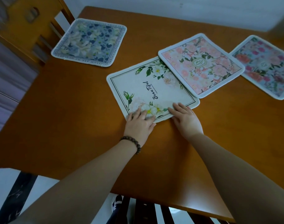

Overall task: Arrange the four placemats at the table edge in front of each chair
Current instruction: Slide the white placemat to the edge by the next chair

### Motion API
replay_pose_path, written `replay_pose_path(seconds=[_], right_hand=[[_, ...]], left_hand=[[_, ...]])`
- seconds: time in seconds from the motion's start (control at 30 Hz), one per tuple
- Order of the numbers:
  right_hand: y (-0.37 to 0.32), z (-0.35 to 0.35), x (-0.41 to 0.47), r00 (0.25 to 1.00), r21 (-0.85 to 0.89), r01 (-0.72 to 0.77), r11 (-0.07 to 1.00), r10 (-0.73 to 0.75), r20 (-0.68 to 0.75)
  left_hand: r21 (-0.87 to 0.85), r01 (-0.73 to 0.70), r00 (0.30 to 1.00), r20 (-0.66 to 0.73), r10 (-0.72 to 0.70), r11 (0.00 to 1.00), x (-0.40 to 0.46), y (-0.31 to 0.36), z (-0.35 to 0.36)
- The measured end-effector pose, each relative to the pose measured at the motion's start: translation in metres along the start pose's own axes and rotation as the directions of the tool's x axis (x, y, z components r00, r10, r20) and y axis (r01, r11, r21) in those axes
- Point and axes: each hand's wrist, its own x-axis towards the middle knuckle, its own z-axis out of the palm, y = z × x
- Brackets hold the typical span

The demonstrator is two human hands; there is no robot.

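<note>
A cream placemat (151, 88) with green leaves and the word "Beautiful" lies in the middle of the brown wooden table (73, 120). My left hand (140, 122) and my right hand (185, 118) press flat on its near edge, fingers spread. A pink floral placemat (201, 65) overlaps its far right corner. Further right lies a red and pink floral placemat (265, 67), partly cut off by the frame. A blue floral placemat (91, 42) rests at the far left table edge, in front of a chair (24, 25).
The wooden chair stands at the table's far left side. Dark slats of another chair (154, 212) show below the near table edge. A white wall (186, 10) runs behind the table.
</note>
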Motion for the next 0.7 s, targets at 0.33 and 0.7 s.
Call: replay_pose_path(seconds=[0.33, 0.7], right_hand=[[-0.048, 0.008, -0.037, 0.998, -0.045, -0.053, 0.998, 0.055, 0.036], [-0.125, 0.022, -0.117, 0.973, -0.083, -0.195, 0.977, 0.203, 0.112]], left_hand=[[-0.045, 0.029, 0.998, 0.062, -0.026, 0.999, -0.041, -0.027, -0.011], [-0.100, 0.006, 0.982, 0.186, 0.013, 0.995, -0.110, -0.052, -0.030]])
